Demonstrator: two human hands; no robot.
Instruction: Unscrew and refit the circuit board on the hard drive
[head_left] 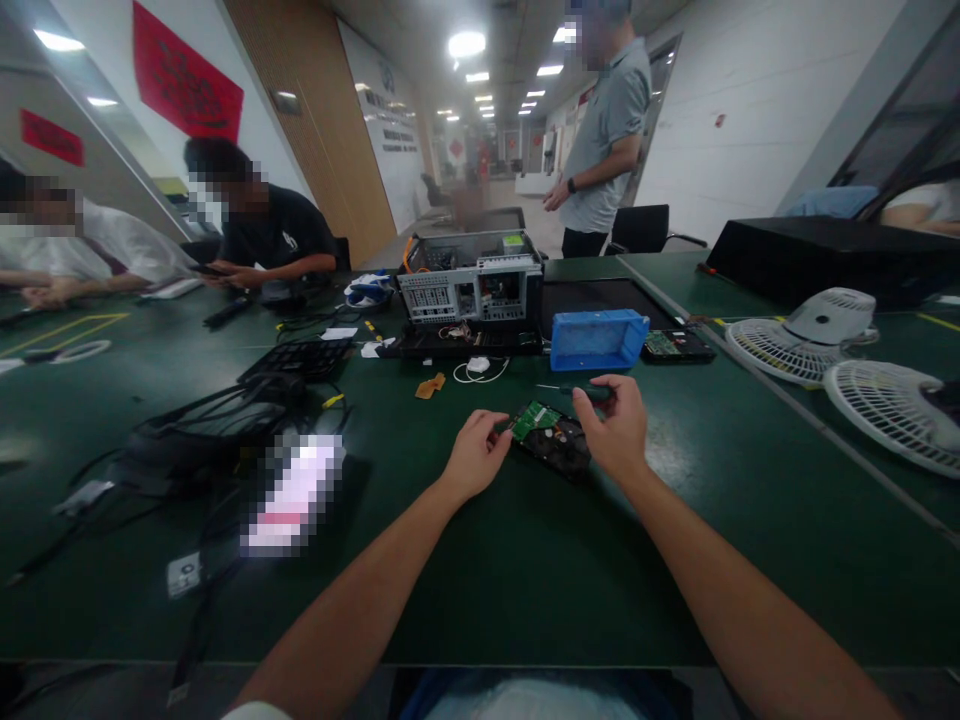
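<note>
A hard drive (559,447) lies tilted on the green table, its green circuit board facing up and its far-right part dark. My left hand (478,455) is at the drive's left end, thumb and forefinger closed on its corner. In my right hand (616,425) is a screwdriver (598,392) with a dark green handle. Its thin shaft points left, above the drive and apart from it. My right fingers wrap the handle just over the drive's right side.
Behind the drive stand a blue plastic bin (598,340) and an opened computer case (472,285). A second circuit-board part (679,346) lies right of the bin, near white fan parts (799,335). Left are a black bag (202,430), cables and a lit, blurred screen (296,495). Several people are around the table.
</note>
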